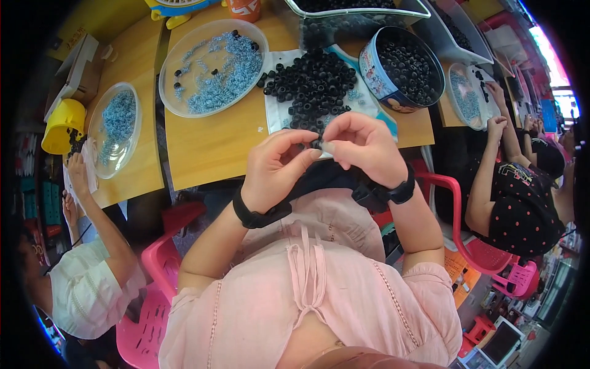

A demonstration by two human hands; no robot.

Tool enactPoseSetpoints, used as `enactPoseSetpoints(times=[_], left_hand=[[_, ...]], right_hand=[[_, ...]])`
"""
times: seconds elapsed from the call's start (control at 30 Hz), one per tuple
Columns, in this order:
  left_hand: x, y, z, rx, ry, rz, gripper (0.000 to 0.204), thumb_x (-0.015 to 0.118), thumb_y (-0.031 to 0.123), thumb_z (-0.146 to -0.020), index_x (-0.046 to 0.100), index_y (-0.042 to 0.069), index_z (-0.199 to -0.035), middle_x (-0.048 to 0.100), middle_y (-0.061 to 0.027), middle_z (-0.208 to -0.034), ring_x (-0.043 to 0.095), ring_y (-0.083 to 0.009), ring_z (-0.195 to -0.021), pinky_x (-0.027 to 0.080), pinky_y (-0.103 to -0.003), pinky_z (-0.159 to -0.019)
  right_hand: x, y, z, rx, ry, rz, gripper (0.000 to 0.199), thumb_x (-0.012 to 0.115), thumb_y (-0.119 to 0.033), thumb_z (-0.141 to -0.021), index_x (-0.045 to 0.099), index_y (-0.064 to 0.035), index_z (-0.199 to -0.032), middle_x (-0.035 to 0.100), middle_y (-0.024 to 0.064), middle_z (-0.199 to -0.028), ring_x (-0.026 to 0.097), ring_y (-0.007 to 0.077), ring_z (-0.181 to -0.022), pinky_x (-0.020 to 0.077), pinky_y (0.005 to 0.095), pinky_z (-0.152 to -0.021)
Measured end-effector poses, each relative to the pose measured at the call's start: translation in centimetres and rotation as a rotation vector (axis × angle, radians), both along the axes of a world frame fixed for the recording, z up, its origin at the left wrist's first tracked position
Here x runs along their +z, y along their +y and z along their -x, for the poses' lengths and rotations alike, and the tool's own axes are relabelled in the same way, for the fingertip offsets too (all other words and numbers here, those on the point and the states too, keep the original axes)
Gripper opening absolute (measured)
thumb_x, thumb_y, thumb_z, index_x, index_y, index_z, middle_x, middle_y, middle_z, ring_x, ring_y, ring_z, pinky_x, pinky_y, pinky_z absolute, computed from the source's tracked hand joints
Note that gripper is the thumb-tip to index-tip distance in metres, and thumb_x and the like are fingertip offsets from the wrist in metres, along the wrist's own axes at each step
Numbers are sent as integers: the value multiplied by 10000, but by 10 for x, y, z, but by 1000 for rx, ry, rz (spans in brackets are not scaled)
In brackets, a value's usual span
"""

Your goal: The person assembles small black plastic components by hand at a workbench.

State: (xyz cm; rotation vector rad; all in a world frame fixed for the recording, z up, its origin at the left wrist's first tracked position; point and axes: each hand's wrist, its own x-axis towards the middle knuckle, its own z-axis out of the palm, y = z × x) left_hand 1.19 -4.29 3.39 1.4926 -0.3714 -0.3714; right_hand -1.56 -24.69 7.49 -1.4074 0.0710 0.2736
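I'm watching the left hand (269,167) and right hand (370,146) pinching a small black piece (316,144) between them; just beyond, a black heap (313,86) is lying between a round tray (169,93) and a round tin (375,79).

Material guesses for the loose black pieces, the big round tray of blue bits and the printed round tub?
Black pieces: probably moulded plastic, satin; smooth rounded forms with soft highlights, though rubber is possible.
Tray: likely clear plastic, glossy; see-through, pale shiny rim.
Tub: perhaps tin, printed and glossy; thin wall, bright rim. Coated card can't be ruled out.
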Motion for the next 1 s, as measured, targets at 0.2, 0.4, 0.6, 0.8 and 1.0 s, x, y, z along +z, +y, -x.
enactPoseSetpoints(times=[0.2, 0.4, 0.6, 0.8, 1.0], left_hand=[[1, 9, 4, 46, -316, -97, 221, 750, 42, -855, 694, 3, -1065, 670, -60, -932, 605, -75, -714, 482, -203, -608], [-2, 19, 17, 69, -424, -139, 250, 763, 40, -814, 691, 24, -1052, 691, -125, -990, 681, -214, -789, 547, -284, -668], [2, 29, 16, 26, -567, -114, 270, 767, 19, -784, 691, 28, -1043, 699, -130, -959, 679, -261, -835, 550, -315, -703], [-9, 34, 21, -15, -203, 46, 236, 748, 30, -831, 690, 9, -1059, 674, -99, -959, 655, -153, -780, 524, -251, -664], [-9, 33, 20, -11, 42, 125, 224, 733, 42, -868, 694, 8, -1086, 626, -35, -908, 592, -62, -680, 476, -201, -603]], right_hand=[[-2, 15, 7, 29, -9, 55, 119, 659, -34, -879, 637, 4, -989, 659, 0, -861, 571, 15, -667, 442, 163, -555], [-1, 22, 15, 39, 81, 76, 115, 652, 12, -874, 646, 1, -989, 659, 16, -863, 563, 28, -635, 447, 165, -548], [-13, 26, 19, 87, 112, -92, 105, 669, -30, -909, 627, 1, -1001, 662, 42, -857, 567, 58, -632, 451, 186, -543], [-16, 29, 16, 171, 231, -337, 147, 690, -127, -930, 629, -19, -1009, 633, 7, -827, 571, 55, -651, 453, 194, -546], [-12, 14, -27, -50, -454, 908, 100, 667, -114, -863, 681, -26, -908, 648, 137, -851, 635, 305, -805, 509, 372, -715]])
